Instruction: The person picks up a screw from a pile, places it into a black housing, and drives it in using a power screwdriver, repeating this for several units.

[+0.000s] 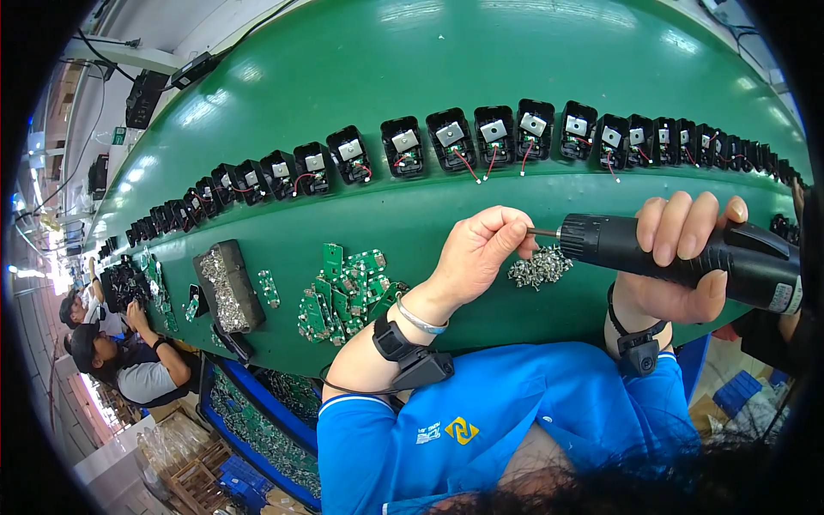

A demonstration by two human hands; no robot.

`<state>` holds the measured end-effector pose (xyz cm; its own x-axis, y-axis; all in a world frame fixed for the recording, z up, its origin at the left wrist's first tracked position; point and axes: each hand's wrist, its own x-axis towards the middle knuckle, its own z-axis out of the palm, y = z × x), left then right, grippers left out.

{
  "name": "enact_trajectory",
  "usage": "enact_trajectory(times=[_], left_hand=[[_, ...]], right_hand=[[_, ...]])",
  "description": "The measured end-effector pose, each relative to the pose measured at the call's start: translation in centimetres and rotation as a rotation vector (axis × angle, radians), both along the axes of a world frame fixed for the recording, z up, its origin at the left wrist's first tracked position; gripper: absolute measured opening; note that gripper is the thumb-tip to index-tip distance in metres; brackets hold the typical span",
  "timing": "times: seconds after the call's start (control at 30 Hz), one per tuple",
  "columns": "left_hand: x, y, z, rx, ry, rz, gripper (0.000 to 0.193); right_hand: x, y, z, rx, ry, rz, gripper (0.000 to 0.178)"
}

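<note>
My right hand [687,249] is wrapped round a black electric screwdriver [614,239], held level with its thin bit [542,232] pointing left. At the bit's tip, the thumb and fingertips of my left hand [485,249] are pinched together. Whatever they hold there, perhaps a small screw, is hidden by the fingers. Just below the bit lies a heap of small silvery screws [541,268] on the green table. To the left of my left wrist is a loose pile of green circuit boards [339,296].
A long curved row of black housings [449,137] with metal plates and red wires crosses the green table [429,77]. A dark box of silvery parts [227,287] stands at left, near a blue-edged bin of circuit boards [257,421]. Two people [129,360] work at far left.
</note>
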<state>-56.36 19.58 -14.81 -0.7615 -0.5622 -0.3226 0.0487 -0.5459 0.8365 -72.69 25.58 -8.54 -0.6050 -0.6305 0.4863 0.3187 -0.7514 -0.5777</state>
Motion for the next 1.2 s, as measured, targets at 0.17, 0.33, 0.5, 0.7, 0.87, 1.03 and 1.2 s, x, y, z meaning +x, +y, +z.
enact_trajectory(times=[0.17,0.33,0.5,0.7,0.87,1.03,1.2], left_hand=[[-0.1,-1.7,0.6,-0.493,-0.048,-0.129,0.019],[0.3,-3.3,1.3,-0.695,-0.154,-0.160,0.019],[0.1,-7.5,2.8,-1.467,-0.470,0.007,0.039],[-0.7,-9.8,0.0,-1.725,-0.613,-0.232,0.073],[-1.3,-9.9,-1.0,-1.749,-0.613,-0.257,0.071],[-1.6,-10.2,-2.1,-1.843,-0.565,-0.173,0.059],[-1.6,-10.3,-2.3,-1.795,-0.537,-0.181,0.063]], right_hand=[[-0.6,-0.5,0.2,-0.003,-0.031,0.058,0.049],[-1.1,-1.5,-0.6,-0.047,0.010,0.130,0.047],[-0.8,-3.4,-1.5,-0.047,0.132,-0.004,0.043],[0.3,-6.4,-4.1,-0.041,0.364,-0.045,0.038],[0.6,-7.2,-5.0,-0.017,0.424,-0.081,0.038],[0.5,-7.6,-5.7,-0.030,0.424,-0.078,0.037],[0.7,-7.7,-6.4,-0.045,0.422,-0.084,0.037]])
